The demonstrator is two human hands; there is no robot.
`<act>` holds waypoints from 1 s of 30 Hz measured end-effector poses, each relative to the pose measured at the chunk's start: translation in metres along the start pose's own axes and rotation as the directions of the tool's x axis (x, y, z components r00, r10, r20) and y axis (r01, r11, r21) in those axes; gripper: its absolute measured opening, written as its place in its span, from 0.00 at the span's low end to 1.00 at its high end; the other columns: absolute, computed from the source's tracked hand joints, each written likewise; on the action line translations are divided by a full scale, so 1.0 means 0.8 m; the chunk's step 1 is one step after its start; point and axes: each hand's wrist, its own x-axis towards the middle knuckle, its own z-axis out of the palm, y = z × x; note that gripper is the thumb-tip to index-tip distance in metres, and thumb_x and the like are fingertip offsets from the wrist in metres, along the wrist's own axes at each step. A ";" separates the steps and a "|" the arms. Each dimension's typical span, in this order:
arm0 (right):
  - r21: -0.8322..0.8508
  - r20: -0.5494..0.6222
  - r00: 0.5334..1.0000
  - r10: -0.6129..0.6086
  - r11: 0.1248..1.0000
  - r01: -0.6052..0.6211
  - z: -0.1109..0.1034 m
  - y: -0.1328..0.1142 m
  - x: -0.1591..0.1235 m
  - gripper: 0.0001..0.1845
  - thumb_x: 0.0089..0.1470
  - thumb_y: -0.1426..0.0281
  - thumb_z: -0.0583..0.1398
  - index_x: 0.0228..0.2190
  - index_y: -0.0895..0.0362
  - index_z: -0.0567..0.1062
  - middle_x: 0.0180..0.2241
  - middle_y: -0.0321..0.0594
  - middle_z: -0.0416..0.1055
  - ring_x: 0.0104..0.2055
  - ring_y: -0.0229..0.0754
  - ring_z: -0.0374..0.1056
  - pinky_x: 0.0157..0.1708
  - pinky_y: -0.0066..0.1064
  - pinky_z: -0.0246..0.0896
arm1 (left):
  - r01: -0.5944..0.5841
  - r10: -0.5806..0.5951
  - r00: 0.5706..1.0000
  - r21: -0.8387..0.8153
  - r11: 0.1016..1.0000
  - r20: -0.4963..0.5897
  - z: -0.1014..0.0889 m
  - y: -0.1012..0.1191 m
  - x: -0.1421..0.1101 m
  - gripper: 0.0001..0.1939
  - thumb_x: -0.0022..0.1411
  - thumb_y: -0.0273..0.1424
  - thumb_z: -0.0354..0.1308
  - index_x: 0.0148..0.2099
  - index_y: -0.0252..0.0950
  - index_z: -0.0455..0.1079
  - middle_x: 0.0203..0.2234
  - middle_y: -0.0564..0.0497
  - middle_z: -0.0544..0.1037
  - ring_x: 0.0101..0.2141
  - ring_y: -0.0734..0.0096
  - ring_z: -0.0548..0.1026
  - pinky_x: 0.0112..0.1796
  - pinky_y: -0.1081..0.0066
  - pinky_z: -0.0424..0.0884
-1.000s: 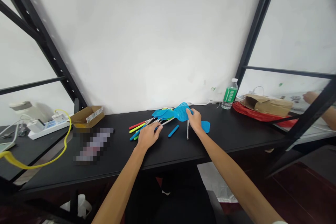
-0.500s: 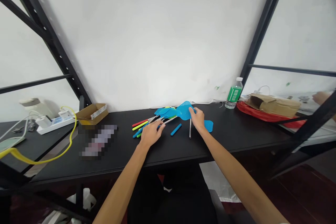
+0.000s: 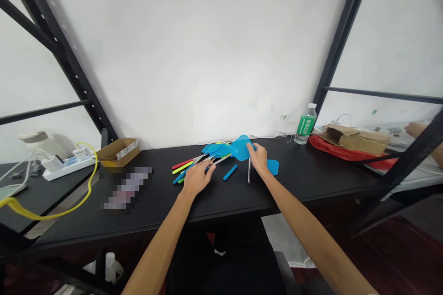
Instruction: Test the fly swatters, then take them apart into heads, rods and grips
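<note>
My right hand (image 3: 259, 156) pinches the mesh head of a blue fly swatter (image 3: 241, 146) by its right edge. The metal shaft of that swatter slants down left to my left hand (image 3: 197, 177), whose fingers are closed around its handle end. Behind my left hand lies a pile of fly swatters (image 3: 214, 150) with blue heads and red, yellow, green and blue grips. Between my hands a loose blue grip (image 3: 230, 172) rests on the black table (image 3: 214, 203). A thin metal rod (image 3: 249, 173) and another blue swatter head (image 3: 273, 167), partly hidden, are beside my right hand.
An open cardboard box (image 3: 119, 152) and a blurred-out item (image 3: 128, 189) are on the left, near a power strip (image 3: 69, 166) and yellow cable (image 3: 90, 184). At right stand a water bottle (image 3: 306, 124) and a torn carton (image 3: 353, 138) on red plastic (image 3: 332, 148). Another person's hand (image 3: 420, 129) shows far right.
The whole view has shifted slightly. Both hands keep their hold on the blue fly swatter, with hardly any movement against the table.
</note>
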 end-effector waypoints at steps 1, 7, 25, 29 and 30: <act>-0.002 -0.009 1.000 0.002 1.000 -0.002 0.000 0.001 0.000 0.23 0.59 0.53 0.53 0.19 0.53 0.61 0.18 0.31 0.57 0.23 0.38 0.52 0.28 0.30 0.45 | 0.002 -0.002 1.000 -0.002 1.000 -0.001 0.000 0.000 0.000 0.19 0.70 0.45 0.45 0.48 0.42 0.74 0.43 0.50 0.81 0.43 0.61 0.78 0.43 0.67 0.69; 0.003 -0.028 0.999 0.029 1.000 -0.029 0.001 0.006 0.002 0.23 0.59 0.53 0.54 0.19 0.54 0.61 0.18 0.31 0.56 0.24 0.38 0.53 0.28 0.30 0.45 | 0.002 -0.002 1.000 -0.005 1.000 0.008 -0.001 0.001 0.000 0.19 0.70 0.44 0.45 0.48 0.42 0.74 0.44 0.50 0.81 0.43 0.61 0.78 0.43 0.67 0.69; 0.025 -0.024 0.999 0.047 0.999 -0.046 0.000 0.003 0.002 0.22 0.58 0.53 0.54 0.20 0.54 0.63 0.18 0.32 0.58 0.24 0.39 0.53 0.29 0.31 0.46 | -0.003 0.003 1.000 -0.012 1.000 -0.011 -0.003 0.001 0.000 0.18 0.70 0.44 0.45 0.47 0.43 0.73 0.42 0.50 0.81 0.43 0.61 0.78 0.43 0.67 0.69; 0.023 -0.022 0.999 0.028 0.999 -0.028 0.000 0.003 0.001 0.23 0.58 0.53 0.53 0.19 0.54 0.61 0.18 0.32 0.58 0.24 0.38 0.52 0.29 0.30 0.46 | 0.000 0.000 1.000 -0.017 1.000 -0.002 -0.003 0.000 0.000 0.19 0.71 0.44 0.44 0.47 0.42 0.73 0.43 0.50 0.81 0.43 0.60 0.78 0.43 0.67 0.69; 0.023 -0.021 0.999 0.027 0.999 -0.027 0.000 0.003 0.001 0.23 0.58 0.53 0.53 0.19 0.54 0.61 0.18 0.31 0.57 0.24 0.38 0.52 0.28 0.30 0.46 | 0.002 -0.002 1.000 -0.018 1.000 0.000 -0.003 0.000 0.000 0.19 0.71 0.44 0.44 0.47 0.42 0.73 0.43 0.50 0.81 0.43 0.60 0.78 0.43 0.67 0.69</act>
